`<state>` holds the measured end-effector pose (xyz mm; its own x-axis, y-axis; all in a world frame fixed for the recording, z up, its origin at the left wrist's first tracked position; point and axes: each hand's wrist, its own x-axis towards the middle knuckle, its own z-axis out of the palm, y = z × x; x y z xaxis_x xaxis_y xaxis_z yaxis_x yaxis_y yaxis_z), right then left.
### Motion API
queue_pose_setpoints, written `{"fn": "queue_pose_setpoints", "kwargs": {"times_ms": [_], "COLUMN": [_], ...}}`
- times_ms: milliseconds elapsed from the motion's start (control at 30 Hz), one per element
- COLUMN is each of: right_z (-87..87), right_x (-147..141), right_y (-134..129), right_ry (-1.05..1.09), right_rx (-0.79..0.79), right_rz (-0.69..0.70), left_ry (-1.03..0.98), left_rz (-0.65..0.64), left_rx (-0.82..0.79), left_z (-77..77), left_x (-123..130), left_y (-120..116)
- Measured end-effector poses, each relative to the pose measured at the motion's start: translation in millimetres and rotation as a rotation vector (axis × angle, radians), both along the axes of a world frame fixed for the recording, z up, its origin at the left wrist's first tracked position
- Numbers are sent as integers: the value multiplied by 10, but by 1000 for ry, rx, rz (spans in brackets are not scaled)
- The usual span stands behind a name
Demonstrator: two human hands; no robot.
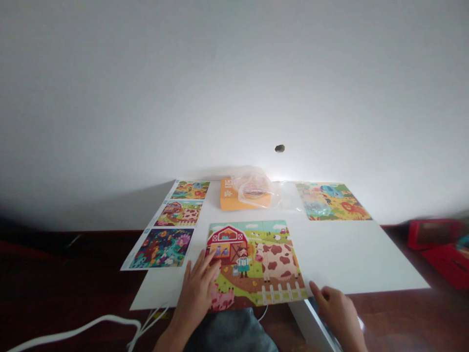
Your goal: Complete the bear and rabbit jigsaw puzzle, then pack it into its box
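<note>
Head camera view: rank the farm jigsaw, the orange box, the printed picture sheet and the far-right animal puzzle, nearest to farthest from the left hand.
1. Farm jigsaw puzzle: under the left hand, touching it.
2. Printed picture sheet: up and to the hand's left.
3. Orange box: toward the table's back edge, partly under clear plastic.
4. Animal puzzle: back right of the table.

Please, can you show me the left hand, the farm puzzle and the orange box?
Left hand (pixel 196 293), head view, back of the hand.
Farm puzzle (pixel 276 261), head view, on the cow.
Orange box (pixel 230 195), head view, its left end.
</note>
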<state>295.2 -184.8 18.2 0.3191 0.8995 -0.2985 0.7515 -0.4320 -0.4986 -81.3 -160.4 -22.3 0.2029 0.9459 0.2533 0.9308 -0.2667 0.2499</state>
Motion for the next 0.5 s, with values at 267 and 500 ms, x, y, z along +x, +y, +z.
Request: {"fn": "queue_pose_setpoints", "kwargs": {"times_ms": [267, 500], "right_z": [-254, -242], "right_x": [-315, -363], "right_y": [-142, -231], "right_ry": [567, 862], "right_rx": [-102, 46], "right_rz": [-228, -322], "left_ry": [-4, 50], "left_rz": [-401, -378], "left_rx": [-132, -135], "left_z": [377, 230], "left_x": [1301, 1322], "left_y": [-136, -114]}}
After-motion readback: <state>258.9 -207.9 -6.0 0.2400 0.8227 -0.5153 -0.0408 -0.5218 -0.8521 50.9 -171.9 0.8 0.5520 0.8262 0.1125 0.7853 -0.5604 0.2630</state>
